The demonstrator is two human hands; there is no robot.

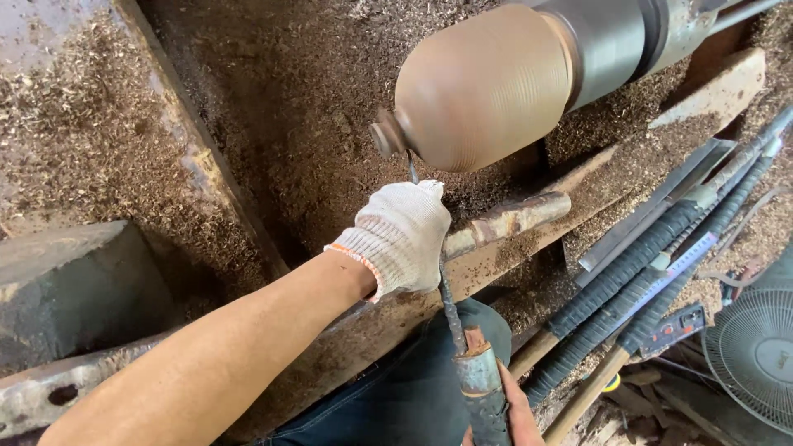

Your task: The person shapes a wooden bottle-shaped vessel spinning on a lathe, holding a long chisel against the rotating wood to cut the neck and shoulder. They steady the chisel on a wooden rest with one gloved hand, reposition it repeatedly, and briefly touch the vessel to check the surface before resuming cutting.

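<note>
A rounded wooden piece is mounted on a lathe, its narrow neck end pointing left. A long turning tool runs from the bottom of the view up to the neck. My left hand, in a white knit glove, grips the tool's metal shaft on the rusty tool rest, just below the neck. My right hand is bare and only partly in view at the bottom edge. It holds the tool's wrapped handle.
Wood shavings cover the lathe bed and the ledges. Several long-handled turning tools lie on a shelf to the right. A small fan sits at the lower right. My knee in dark trousers is below.
</note>
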